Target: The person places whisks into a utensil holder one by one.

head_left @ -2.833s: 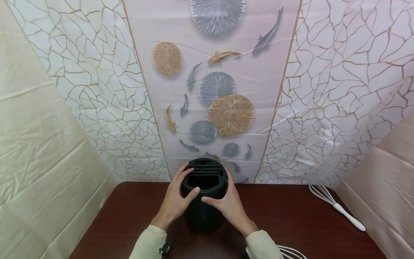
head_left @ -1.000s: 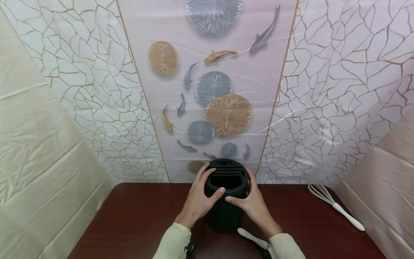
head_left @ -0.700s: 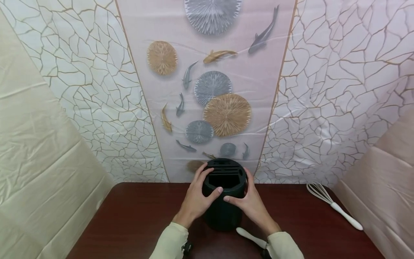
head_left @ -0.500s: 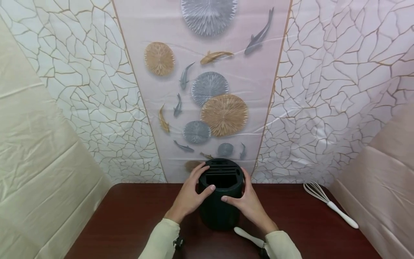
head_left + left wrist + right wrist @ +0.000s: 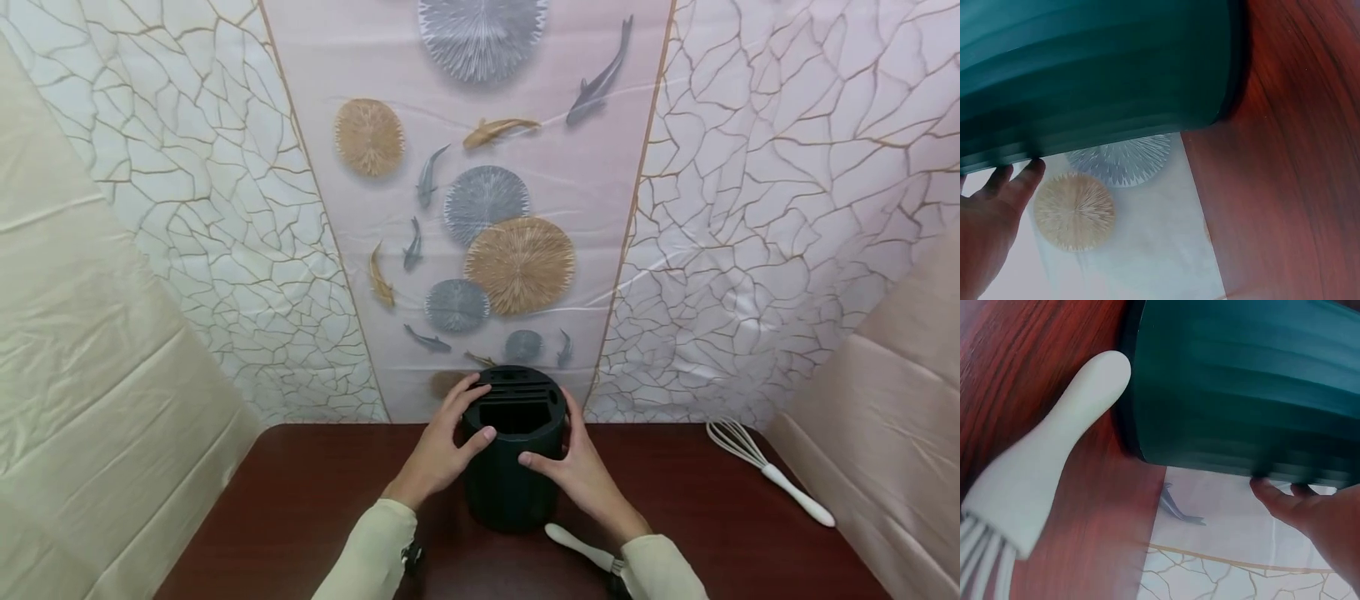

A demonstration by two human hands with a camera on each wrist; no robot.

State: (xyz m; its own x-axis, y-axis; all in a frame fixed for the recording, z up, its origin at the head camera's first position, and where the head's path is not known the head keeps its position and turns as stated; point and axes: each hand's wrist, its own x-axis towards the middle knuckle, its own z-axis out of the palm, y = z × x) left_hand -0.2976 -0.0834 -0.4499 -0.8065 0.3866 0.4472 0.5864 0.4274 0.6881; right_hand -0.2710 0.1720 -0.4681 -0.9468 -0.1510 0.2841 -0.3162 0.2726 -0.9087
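Note:
A dark green, round utensil holder stands upright on the table, its slotted black top showing a large rectangular opening. The left hand grips its left side near the rim, fingers at the top edge and thumb on the front. On the right side, the right hand holds it with the thumb across the front. Both wrist views show fingertips against the green wall of the holder. A white-handled whisk lies by the holder's base, its wires partly under the right sleeve in the head view.
Another white whisk lies at the right side of the dark red-brown table. Patterned cloth hangs directly behind the table, and plain cream cloth slopes along both sides.
Since the earliest frame, holder and hands have shifted right together, and the near whisk's handle now shows beside the holder. Over the last half second the hands have barely moved.

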